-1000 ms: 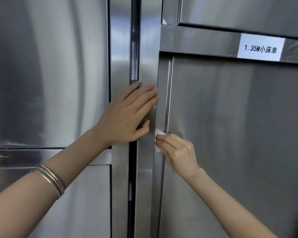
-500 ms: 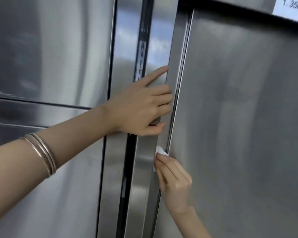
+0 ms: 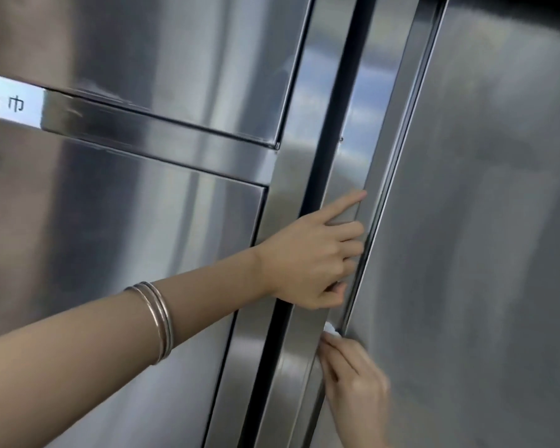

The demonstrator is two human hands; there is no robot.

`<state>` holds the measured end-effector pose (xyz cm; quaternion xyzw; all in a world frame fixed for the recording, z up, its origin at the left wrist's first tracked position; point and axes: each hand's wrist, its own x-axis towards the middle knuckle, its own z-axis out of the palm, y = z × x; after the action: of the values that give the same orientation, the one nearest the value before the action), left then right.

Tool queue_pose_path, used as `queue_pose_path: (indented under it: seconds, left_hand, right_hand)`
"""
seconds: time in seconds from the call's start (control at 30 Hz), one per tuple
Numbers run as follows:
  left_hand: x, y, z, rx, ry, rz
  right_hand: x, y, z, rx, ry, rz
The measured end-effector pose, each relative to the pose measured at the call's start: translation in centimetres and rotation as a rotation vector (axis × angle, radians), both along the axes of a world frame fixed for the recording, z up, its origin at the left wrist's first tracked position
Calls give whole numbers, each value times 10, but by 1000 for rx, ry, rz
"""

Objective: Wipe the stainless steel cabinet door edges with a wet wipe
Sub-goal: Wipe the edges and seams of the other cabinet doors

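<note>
Right hand (image 3: 356,383) sits low on the door edge (image 3: 382,163), blurred. Its fingertips are curled and pinch a small wad of wet wipe (image 3: 332,331) into the groove where the edge strip meets the door panel (image 3: 482,221). Only a white corner of the wipe shows above the fingers; the rest is hidden in the grip.

Left hand (image 3: 307,263) is higher on the same edge. Fingers straight and laid flat on the strip, forefinger reaching farthest up, thumb tucked below. It holds nothing and seems to brace the door. Thin bangles (image 3: 157,321) on that forearm, well left of the edge.

Handling, as a judgement:
- The wipe is light, soft, limp and damp, and will likely bunch or slip unless kept folded into a firm pad.
- Best taken as now, pinched at the fingertips with a bit standing proud, so cloth rather than nails rides the groove.
- The steel is stiff and slick, and a wet film would make it slicker. Folded lips may be sharp.

Surface: brushed stainless with streaky reflections and faint smears. A dark gap (image 3: 330,124) runs parallel just left of the edge. Beyond it are more steel doors (image 3: 143,237), with a white label (image 3: 4,100) far left. Room beyond the cabinet is not in view.
</note>
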<state>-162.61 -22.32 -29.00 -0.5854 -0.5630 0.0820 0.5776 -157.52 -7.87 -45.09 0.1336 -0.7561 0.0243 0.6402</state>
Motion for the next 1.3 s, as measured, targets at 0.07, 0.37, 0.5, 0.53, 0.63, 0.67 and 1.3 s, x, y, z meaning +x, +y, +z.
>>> queue_pose_path:
  seconds: [0.07,0.37,0.5,0.53,0.63,0.67,1.3]
  left_hand:
    - [2,3,-15,35,-11,1]
    - [-5,11,-37,129,-10,10]
    - [-7,12,-38,116,37,40]
    - [-7,12,-38,114,39,35]
    - [-7,11,-36,125,43,14]
    - [-7,10,-37,129,44,13]
    - [-5,6,-65,-82,90,200]
  right_hand:
    - [-1,-2,9,-95,1,-28]
    - [2,0,-66,-62,-122,15]
    - [-1,0,-51,-131,-44,20]
    - [-1,0,-59,-118,-46,17]
    - [7,3,-108,-73,-127,34]
    - [10,3,-123,-51,-154,24]
    - [-3,4,-105,-137,-74,36]
